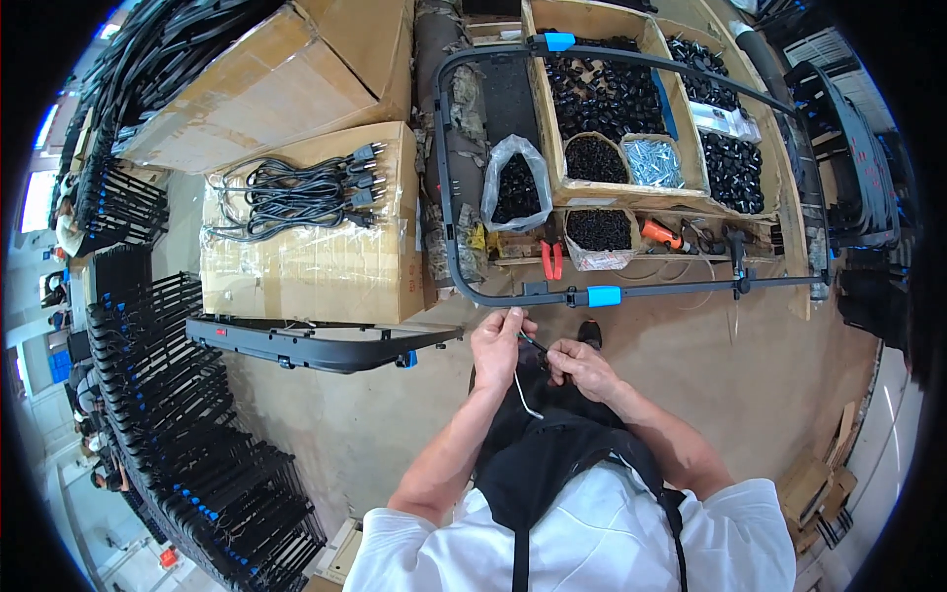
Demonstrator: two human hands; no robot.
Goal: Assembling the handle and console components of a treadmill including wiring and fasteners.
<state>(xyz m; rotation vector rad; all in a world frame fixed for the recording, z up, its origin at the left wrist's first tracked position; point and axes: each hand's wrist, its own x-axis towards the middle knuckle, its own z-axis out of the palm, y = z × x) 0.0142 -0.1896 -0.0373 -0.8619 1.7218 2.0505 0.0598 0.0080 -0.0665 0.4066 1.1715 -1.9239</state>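
My left hand [496,347] is closed in a pinch on a thin white wire [523,397], whose loose end hangs toward my dark apron [552,464]. Close beside it, my right hand [584,369] grips a small black piece, mostly hidden by the fingers; it looks like a cable end. Both hands are just below the near bar of a black rounded frame [681,290]. This frame lies across the bench, with a blue piece [604,296] on its near bar. Inside its outline lie red-handled pliers [550,259].
A wooden tray [541,128] holds black plastic parts and silver screws [653,164]. A bag of black parts [516,187] stands beside it. On the left, black power cords [286,197] lie on a cardboard box [306,281]. Several black frames [197,414] are stacked at far left.
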